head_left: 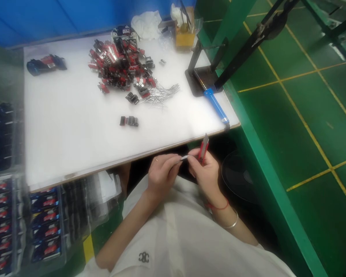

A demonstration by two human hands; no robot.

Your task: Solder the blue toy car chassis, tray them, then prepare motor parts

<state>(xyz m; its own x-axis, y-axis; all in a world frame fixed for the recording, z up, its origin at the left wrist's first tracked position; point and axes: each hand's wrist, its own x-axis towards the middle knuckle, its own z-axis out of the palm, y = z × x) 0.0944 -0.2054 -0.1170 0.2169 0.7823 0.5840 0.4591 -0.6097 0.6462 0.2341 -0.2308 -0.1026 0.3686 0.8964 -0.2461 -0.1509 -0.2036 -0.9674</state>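
Just off the table's front edge, my left hand (pixel 163 171) pinches one end of a small, thin whitish piece (pixel 184 157); its kind is too small to make out. My right hand (pixel 204 169) has its thumb and finger at the other end of that piece. Tucked in the same right hand is a red utility knife (pixel 202 150), its blade pointing up and away from me. Closest to the hands on the white table (pixel 83 150) lie a small black-and-red part and a dark grey connector (pixel 132 121), side by side.
A heap of red-and-black parts (pixel 118 63) lies farther back, beside a bundle of thin metal wires (pixel 161 94). On the right, a blue-handled soldering iron (pixel 216 105) rests at a black stand (pixel 200 79). Trays of dark blue items (pixel 46 227) stand at lower left.
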